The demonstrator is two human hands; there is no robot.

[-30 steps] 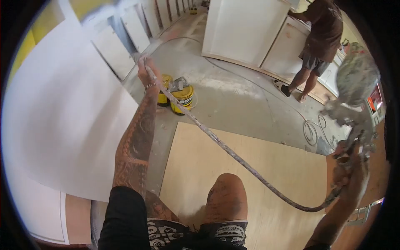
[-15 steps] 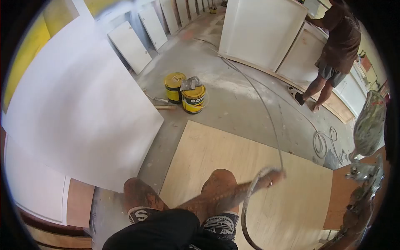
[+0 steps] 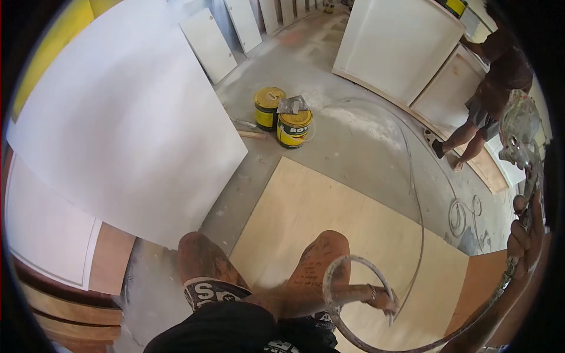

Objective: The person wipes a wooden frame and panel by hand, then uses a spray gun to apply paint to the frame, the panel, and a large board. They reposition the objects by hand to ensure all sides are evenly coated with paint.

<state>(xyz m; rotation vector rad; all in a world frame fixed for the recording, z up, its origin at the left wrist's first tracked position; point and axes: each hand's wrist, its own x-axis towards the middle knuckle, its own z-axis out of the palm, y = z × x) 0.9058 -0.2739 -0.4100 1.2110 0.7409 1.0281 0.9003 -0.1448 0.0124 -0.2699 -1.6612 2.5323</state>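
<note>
My left hand (image 3: 384,302) is closed on a thin grey hose (image 3: 331,281), which makes a loop beside my wrist and also trails off over the floor. At the right edge, my right hand (image 3: 519,242) grips a paint-spattered spray gun (image 3: 531,172). A cloudy, paint-smeared cup (image 3: 520,120) tops the gun, and the hose runs up to its handle. Under my left hand lies a pale plywood panel (image 3: 329,206). A large white-painted panel (image 3: 129,129) stands at my left.
Two yellow and black paint cans (image 3: 292,134) stand on the grey floor, with a flat scraper (image 3: 292,105) on top. White cabinets (image 3: 397,53) are at the back right, where a person (image 3: 500,76) stands. More hose (image 3: 458,216) lies coiled there. Several white boards (image 3: 209,44) lean at the back.
My left hand has moved down, and the hose now forms a rounder loop beside it. My right hand and the spray gun have risen at the right edge. The view has shifted slightly.
</note>
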